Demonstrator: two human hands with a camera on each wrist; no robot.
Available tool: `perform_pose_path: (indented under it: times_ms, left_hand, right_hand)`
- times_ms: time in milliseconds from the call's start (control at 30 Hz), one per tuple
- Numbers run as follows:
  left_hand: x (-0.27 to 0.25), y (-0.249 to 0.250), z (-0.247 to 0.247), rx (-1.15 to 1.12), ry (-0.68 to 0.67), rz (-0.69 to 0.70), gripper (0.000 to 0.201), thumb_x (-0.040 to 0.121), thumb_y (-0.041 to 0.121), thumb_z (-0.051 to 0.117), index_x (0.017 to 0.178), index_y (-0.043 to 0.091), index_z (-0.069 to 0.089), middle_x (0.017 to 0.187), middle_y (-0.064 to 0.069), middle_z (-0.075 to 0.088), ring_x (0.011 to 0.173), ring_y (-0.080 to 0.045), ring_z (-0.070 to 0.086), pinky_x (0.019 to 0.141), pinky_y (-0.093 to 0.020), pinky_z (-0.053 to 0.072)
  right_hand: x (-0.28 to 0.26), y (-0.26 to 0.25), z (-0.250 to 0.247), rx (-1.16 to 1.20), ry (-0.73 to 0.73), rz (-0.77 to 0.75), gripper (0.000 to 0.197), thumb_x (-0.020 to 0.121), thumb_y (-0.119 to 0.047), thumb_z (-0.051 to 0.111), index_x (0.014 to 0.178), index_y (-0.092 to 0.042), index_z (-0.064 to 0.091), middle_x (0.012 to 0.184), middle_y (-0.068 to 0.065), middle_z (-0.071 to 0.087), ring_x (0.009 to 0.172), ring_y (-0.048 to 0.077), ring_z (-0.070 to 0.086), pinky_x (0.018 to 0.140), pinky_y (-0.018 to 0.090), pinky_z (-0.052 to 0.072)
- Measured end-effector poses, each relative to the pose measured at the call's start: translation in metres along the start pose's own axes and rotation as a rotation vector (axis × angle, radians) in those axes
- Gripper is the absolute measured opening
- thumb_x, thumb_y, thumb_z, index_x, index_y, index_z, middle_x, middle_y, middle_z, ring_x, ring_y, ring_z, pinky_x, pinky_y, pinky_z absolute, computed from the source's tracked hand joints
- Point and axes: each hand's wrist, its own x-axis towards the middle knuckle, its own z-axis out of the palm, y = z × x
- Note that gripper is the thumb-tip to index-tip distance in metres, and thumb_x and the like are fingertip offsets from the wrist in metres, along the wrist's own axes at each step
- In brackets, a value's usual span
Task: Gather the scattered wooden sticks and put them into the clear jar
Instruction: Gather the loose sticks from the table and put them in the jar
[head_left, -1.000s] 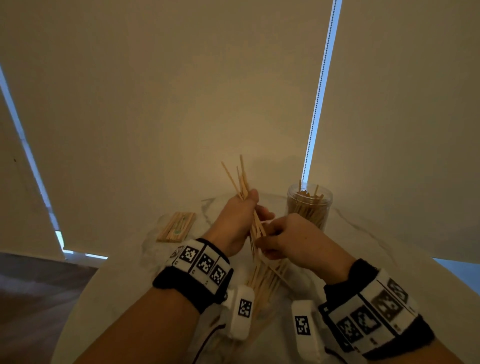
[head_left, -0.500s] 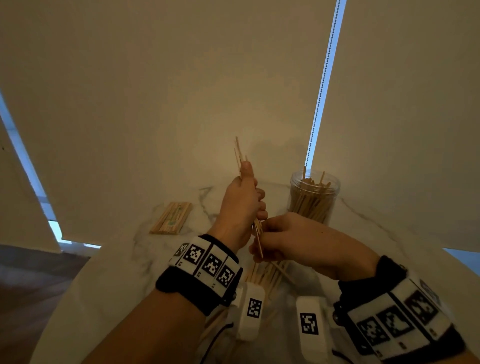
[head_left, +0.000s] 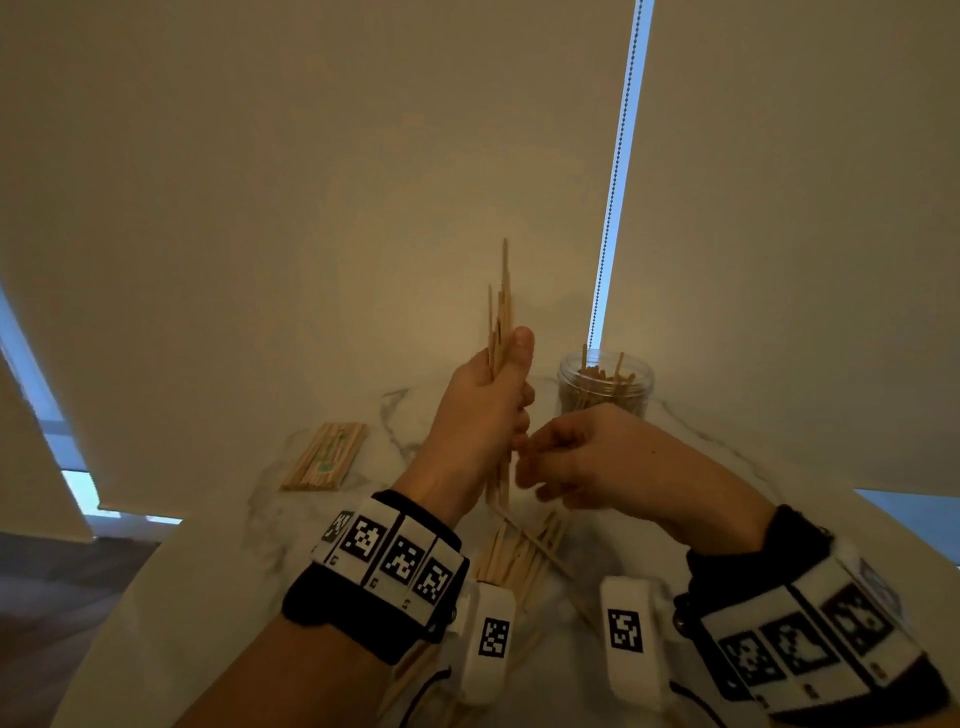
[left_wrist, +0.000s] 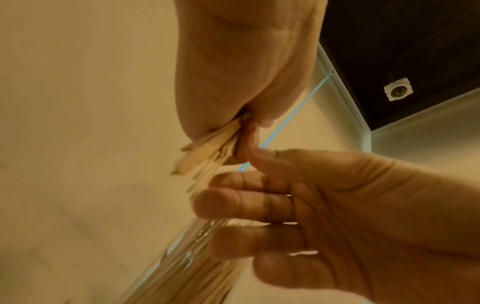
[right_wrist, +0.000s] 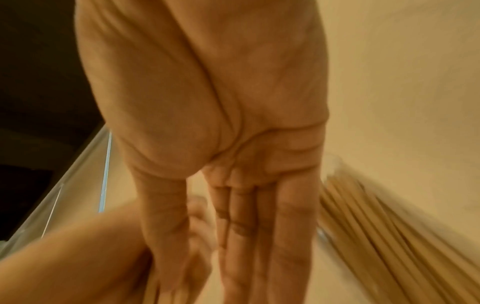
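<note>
Both hands meet above the worktop. Nearest the camera, loose wooden sticks lie scattered on the marble surface between the two wrists. Just above them, the left hand has its fingers and thumb curled round an upright bundle of sticks, whose tips rise above the thumb and whose lower ends poke out below the palm. The right hand reaches in from the right with fingers fairly straight and relaxed, its fingertips touching the lower end of that bundle beside the left palm. Farther back on the left lies a flat pack of sticks. Behind the right hand stands the clear jar, upright and already holding many sticks.
</note>
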Motion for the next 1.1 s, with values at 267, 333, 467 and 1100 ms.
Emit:
perform_pose_path:
  times_ms: [267,333,467,1100]
  left_hand:
    - [-0.008,-0.005,0.002,0.647,-0.359,0.072,0.038,0.095,0.038,0.063,0.061,0.024,0.051,0.058,0.006,0.049,0.044,-0.004,0.040,0.052,-0.024,0.036]
    - [-0.009,-0.006,0.008,0.767,-0.386,0.118,0.038,0.094,0.035,0.063,0.061,0.021,0.048,0.053,0.008,0.047,0.044,-0.003,0.040,0.053,-0.023,0.035]
    - [-0.008,-0.004,0.012,0.947,-0.377,0.139,0.031,0.090,0.029,0.061,0.062,0.018,0.052,0.055,0.003,0.050,0.047,-0.006,0.042,0.052,-0.024,0.033]
    - [-0.022,0.023,0.010,1.039,-0.364,0.184,0.068,0.079,0.036,0.080,0.130,0.016,0.040,0.074,0.009,0.058,0.063,-0.004,0.055,0.054,-0.018,0.039]
  right_hand:
    - [-0.026,-0.018,-0.057,0.054,0.640,-0.269,0.028,0.099,-0.049,0.047,0.123,-0.045,0.060,0.120,-0.030,0.057,0.115,-0.006,0.053,0.103,0.023,0.035]
    - [-0.036,-0.023,-0.053,-0.105,0.506,-0.217,0.032,0.102,-0.047,0.040,0.119,-0.036,0.065,0.118,-0.024,0.059,0.111,-0.003,0.055,0.095,0.019,0.035]
    - [-0.030,-0.020,-0.033,-0.256,0.244,-0.119,0.051,0.102,-0.050,0.038,0.116,-0.010,0.066,0.117,0.005,0.068,0.112,0.016,0.061,0.084,0.017,0.041]
    - [-0.007,-0.007,-0.001,-0.412,0.417,-0.112,0.038,0.101,-0.031,0.032,0.090,-0.007,0.059,0.078,0.005,0.057,0.072,0.023,0.052,0.059,0.032,0.042]
